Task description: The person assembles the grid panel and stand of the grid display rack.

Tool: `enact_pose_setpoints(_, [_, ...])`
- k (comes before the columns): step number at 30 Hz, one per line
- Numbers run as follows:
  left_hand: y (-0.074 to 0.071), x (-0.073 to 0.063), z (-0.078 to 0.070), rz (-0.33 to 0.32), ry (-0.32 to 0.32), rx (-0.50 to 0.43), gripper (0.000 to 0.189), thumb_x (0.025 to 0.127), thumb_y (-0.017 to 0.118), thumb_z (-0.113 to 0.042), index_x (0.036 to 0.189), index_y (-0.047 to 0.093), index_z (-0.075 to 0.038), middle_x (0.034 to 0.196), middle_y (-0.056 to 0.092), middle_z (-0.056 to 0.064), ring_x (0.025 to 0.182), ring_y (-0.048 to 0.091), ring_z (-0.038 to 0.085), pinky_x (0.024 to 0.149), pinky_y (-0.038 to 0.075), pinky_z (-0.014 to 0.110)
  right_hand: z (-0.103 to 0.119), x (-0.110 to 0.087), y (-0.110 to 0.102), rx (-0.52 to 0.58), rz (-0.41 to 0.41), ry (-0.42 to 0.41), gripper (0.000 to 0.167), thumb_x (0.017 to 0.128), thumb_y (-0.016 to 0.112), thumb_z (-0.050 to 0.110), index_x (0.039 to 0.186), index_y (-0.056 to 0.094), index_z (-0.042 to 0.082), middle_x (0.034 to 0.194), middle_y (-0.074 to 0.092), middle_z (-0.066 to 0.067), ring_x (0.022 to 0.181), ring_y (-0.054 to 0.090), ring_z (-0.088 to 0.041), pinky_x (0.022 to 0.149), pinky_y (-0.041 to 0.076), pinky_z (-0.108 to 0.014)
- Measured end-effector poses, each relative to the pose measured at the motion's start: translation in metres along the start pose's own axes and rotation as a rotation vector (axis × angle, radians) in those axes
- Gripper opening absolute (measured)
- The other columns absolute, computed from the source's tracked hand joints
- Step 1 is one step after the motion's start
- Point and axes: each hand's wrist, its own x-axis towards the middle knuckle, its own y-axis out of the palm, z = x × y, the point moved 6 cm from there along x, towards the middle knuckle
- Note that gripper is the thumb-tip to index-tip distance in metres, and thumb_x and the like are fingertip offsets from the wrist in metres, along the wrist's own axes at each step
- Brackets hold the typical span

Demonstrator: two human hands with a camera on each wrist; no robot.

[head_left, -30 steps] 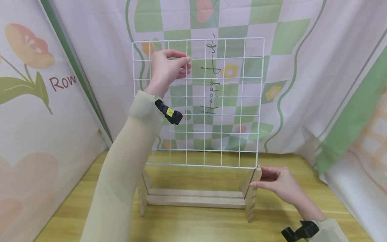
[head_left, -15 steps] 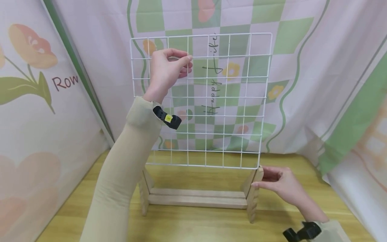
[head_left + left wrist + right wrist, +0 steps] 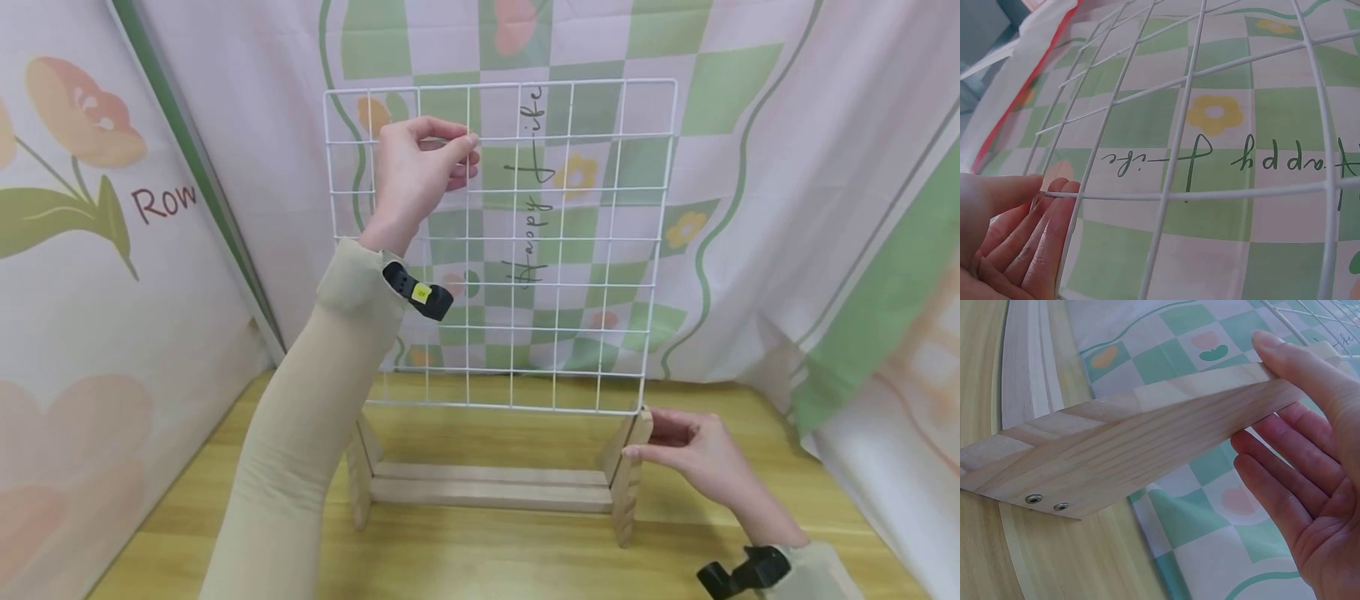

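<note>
A white wire grid point(image 3: 515, 238), thin round rods crossing in open squares inside a rectangular frame with rounded corners, stands nearly upright above a pale wooden stand point(image 3: 491, 495). The person's left hand point(image 3: 420, 171) pinches a wire in the grid's upper left part between thumb and fingertips.

The stand has smooth, unpainted wood: a long, low crossbar joins two slanting side pieces with scalloped front edges. The person's right hand point(image 3: 697, 454) grips the top of the right side piece point(image 3: 628, 479), thumb on the near edge, fingers reaching toward the far one. Seen from the right wrist, this piece is a thick board with straight grain and two round metal fasteners point(image 3: 1034, 499) near its foot.

The left sleeve point(image 3: 292, 417), plain beige cloth, covers the grid's lower left corner and part of the left side piece point(image 3: 358, 487). The grid's lower right corner meets the top of the right side piece; whether it sits in a slot cannot be told. Some right fingertips are hidden behind the wood.

Beneath is a yellowish wood-grain tabletop point(image 3: 480, 558). Behind hangs a green-and-white checked cloth point(image 3: 731, 87), its handwriting "Happy Life" turned sideways and crossed by wires.
</note>
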Motion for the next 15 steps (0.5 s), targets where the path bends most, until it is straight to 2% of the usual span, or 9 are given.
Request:
enact_pose_setpoints(11, [-0.0024,-0.0078,-0.0041,0.006,0.069,0.013,0.013,0.092,0.078,-0.011,0.103,0.076,-0.004,0.089,0.075,0.011,0.080,0.074,0.022,0.073,0.061,0.026,0.0011,0.0016,-0.0014,-0.001,0.007,-0.006,0.048,0.085,0.084,0.006,0.126,0.066,-0.009,0.103,0.075,-0.014,0.089,0.073,-0.014,0.076,0.061,-0.027])
enact_pose_setpoints(15, [-0.0033,-0.0089,-0.0039,-0.005,0.075,0.008,0.013,0.092,0.078,-0.010,0.102,0.076,-0.004,0.088,0.075,0.010,0.079,0.073,0.022,0.073,0.061,0.026,0.0016,0.0024,-0.0015,-0.007,0.010,-0.004,0.048,0.084,0.084,0.006,0.126,0.066,-0.009,0.103,0.075,-0.014,0.089,0.073,-0.013,0.076,0.060,-0.026])
